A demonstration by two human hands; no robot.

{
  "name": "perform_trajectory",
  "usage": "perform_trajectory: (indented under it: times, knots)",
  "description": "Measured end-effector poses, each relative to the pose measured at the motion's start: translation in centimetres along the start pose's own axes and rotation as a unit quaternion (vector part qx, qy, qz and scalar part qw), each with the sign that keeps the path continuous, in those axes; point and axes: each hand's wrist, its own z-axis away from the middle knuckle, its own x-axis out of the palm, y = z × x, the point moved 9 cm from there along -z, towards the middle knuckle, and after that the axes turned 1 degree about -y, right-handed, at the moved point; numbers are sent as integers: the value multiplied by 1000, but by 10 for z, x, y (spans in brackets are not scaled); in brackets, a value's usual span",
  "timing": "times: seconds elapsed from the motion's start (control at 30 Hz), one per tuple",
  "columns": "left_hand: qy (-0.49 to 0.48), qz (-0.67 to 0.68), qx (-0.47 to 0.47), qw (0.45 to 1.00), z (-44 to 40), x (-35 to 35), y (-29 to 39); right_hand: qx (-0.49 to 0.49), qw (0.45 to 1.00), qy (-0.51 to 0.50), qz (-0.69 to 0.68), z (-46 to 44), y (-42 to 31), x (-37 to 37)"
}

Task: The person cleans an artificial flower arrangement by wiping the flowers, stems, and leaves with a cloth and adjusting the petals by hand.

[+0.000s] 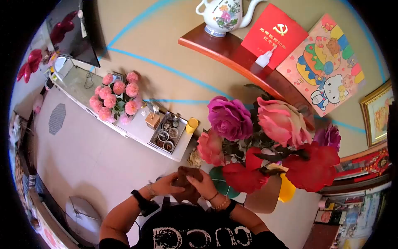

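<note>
We see both hands close together in front of a black shirt (195, 220), holding a crumpled brown cloth (185, 181) between them. The left hand (164, 184) grips its left edge with curled fingers, and the right hand (204, 185) pinches its right side, thumb laid on top (we cannot tell how much of it the palms hide). A beaded bracelet (223, 203) circles the right wrist. Ahead of the hands and to their left runs a bench (138, 132); on it we find pink flowers (110, 101), a tray (181, 140) of small jars (163, 136) and, just beside the tray, a yellow cup (191, 125). Near the right hand, ahead and to its right, big roses (230, 118) spread in purple, pink and red. Well beyond the hands, we make out a curved shelf (203, 41) bearing a white teapot (224, 16) and a red folder (271, 35).
</note>
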Motion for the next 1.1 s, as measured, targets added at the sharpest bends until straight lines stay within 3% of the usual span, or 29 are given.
perform_trajectory:
  times: [0.1,0.17,0.23,0.3,0.37,0.43,0.5,0.57,0.6,0.67,0.7,0.8,0.87,0.9,0.93,1.0,1.03,1.1]
  knots:
    - [-47,-89,-52,994,-12,12,9,24,995,37,-89,-15,15,0]
    - [-67,-57,-70,994,-21,11,-1,51,993,58,-89,-12,19,-11]
    - [4,-42,-54,998,-28,-2,4,3,982,188,-36,-3,27,-53]
    - [13,-63,-76,995,-43,-17,-40,60,958,281,-2,2,51,-95]
    - [116,-19,-28,993,-51,-52,-68,22,949,315,11,-1,66,-116]
    - [226,-125,-15,966,-49,-84,-63,-6,920,348,179,-10,64,-134]
    - [266,-117,-62,955,-49,-103,-50,-36,936,297,184,-31,61,-140]
    - [309,-121,1,943,-56,-118,-65,70,860,470,187,-17,75,-168]
    - [310,-108,9,945,-62,-122,-73,45,862,484,143,-22,89,-184]
    - [278,-103,21,955,-78,-118,-58,30,876,479,38,-31,106,-201]
    - [284,-108,12,953,-87,-115,-90,25,878,477,1,-35,103,-202]
    - [269,-44,-9,962,-122,-101,-81,93,885,456,2,-45,101,-210]
    - [285,56,166,942,-145,-94,-63,75,893,442,38,-56,91,-218]
    - [257,107,184,943,-160,-88,-61,53,901,425,68,-65,84,-217]
    - [257,70,145,953,-166,-82,-58,57,904,418,72,-73,78,-214]
    - [260,39,99,960,-170,-68,-60,109,882,378,259,-83,57,-202]
    - [250,54,104,961,-172,-57,-64,111,883,375,262,-88,39,-192]
    - [239,71,109,962,-170,-43,-61,153,923,331,120,-99,39,-175]
